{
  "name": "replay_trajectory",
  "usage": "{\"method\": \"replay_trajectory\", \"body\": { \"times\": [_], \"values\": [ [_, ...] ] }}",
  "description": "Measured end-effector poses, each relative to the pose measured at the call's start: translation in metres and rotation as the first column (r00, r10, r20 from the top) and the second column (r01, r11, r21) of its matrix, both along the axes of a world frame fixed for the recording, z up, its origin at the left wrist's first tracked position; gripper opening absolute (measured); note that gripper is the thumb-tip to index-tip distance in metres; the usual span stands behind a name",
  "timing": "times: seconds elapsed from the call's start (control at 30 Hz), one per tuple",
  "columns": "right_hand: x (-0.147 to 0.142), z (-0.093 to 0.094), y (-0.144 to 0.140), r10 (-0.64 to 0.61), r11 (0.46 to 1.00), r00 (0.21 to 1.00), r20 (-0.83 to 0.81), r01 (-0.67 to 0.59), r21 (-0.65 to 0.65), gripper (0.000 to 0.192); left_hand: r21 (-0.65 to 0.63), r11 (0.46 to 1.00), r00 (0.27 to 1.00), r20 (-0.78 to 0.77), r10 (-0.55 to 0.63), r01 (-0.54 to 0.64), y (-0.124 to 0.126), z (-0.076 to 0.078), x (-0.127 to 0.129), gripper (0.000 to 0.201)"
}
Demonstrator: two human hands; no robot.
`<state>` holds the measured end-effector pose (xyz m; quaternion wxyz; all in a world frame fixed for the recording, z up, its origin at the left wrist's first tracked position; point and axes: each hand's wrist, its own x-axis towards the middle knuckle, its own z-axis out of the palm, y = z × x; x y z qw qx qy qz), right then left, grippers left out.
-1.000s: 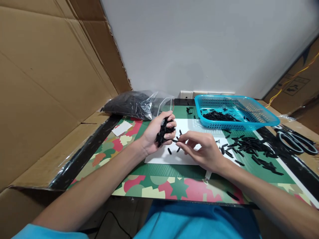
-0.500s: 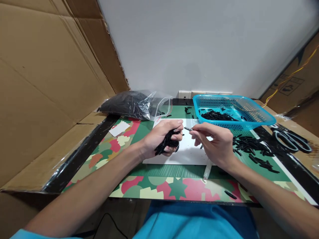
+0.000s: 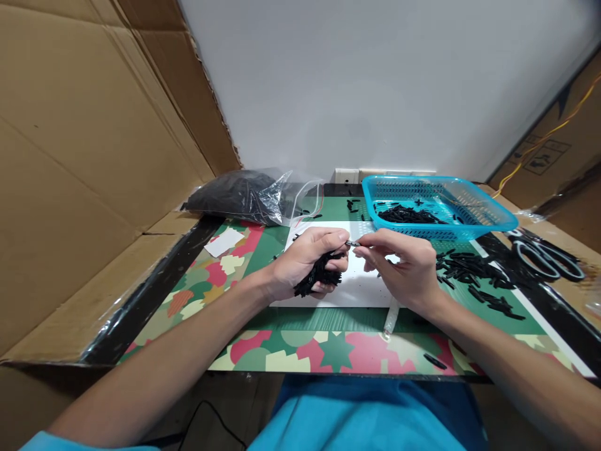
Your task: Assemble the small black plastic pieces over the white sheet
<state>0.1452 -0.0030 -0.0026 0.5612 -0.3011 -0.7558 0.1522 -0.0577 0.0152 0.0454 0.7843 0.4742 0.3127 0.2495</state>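
Note:
My left hand [image 3: 305,260] is closed around a bundle of small black pieces [image 3: 319,276] above a white sheet [image 3: 361,289]. My right hand [image 3: 404,270] pinches one small black piece [image 3: 352,243] between thumb and fingers, its tip touching my left thumb and forefinger. Both hands hover over the middle of the sheet, on a green, red and cream patterned mat [image 3: 328,351].
A blue plastic basket [image 3: 488,220] with black pieces stands at the back right. A loose pile of black pieces [image 3: 474,275] lies right of my hands. Scissors [image 3: 544,258] lie far right, a clear bag of black pieces [image 3: 244,195] back left. Cardboard walls rise on the left.
My right hand has lifted a single black piece from the sheet and brought it up to my left hand's fingertips. My left hand turned palm down with its bundle.

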Motion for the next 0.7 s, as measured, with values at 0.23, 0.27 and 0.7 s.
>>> {"method": "replay_trajectory", "body": {
  "times": [0.23,0.27,0.7],
  "values": [
    [0.0039,0.0032,-0.0010,-0.014,1.000,0.999,0.029,0.013,0.017,0.012,0.005,1.000,1.000,0.015,0.009,-0.010,-0.0007,0.0008,0.0009,0.038],
    [0.0043,0.0035,-0.0009,-0.012,1.000,1.000,0.029,0.011,0.018,0.014,0.001,1.000,1.000,0.013,0.014,-0.015,-0.0006,0.0013,0.0011,0.037],
    [0.0032,0.0061,0.0014,0.019,0.996,0.998,0.057,-0.014,-0.083,0.008,-0.022,0.998,0.998,0.002,0.059,-0.059,-0.0004,-0.0010,0.0024,0.036]
  ]
}}
